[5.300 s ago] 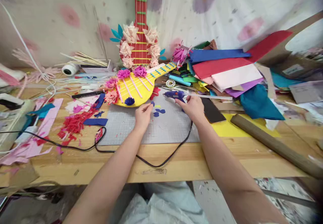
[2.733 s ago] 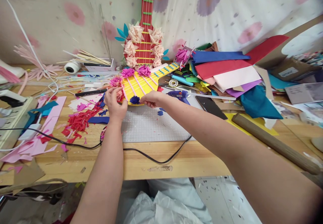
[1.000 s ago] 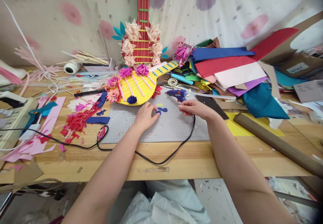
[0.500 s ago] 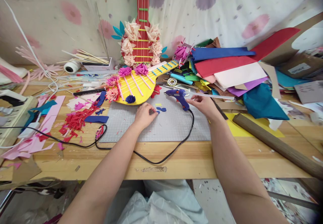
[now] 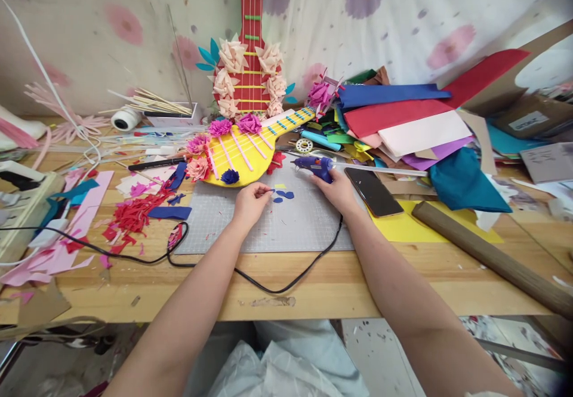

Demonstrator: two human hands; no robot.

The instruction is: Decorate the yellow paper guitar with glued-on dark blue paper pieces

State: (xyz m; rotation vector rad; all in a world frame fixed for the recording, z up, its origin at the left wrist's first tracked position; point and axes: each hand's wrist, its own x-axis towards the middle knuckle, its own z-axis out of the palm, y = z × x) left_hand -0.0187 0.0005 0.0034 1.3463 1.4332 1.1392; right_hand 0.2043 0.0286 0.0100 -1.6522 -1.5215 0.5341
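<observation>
My left hand (image 5: 249, 200) rests on the grey cutting mat (image 5: 268, 230), fingers pinched on a small blue foam petal at the fingertips. Two more blue petals (image 5: 285, 194) lie on the mat just to its right. My right hand (image 5: 336, 189) is wrapped round the handle of the blue glue gun (image 5: 312, 165), whose nozzle points left. Right behind my hands lies a yellow foam guitar (image 5: 244, 152) with pink and magenta flowers and one dark blue flower (image 5: 230, 176) at its lower edge.
The glue gun's black cord (image 5: 250, 277) loops over the wooden table edge. A phone (image 5: 373, 191) lies right of my right hand, a brown tube (image 5: 487, 257) further right. Coloured foam sheets (image 5: 403, 122) pile at the back right, red scraps (image 5: 134, 215) at left, a red guitar (image 5: 248, 68) against the wall.
My right hand has moved left and closed on the glue gun's handle, uncovering the phone. My left hand has lifted slightly with a blue petal pinched in its fingers.
</observation>
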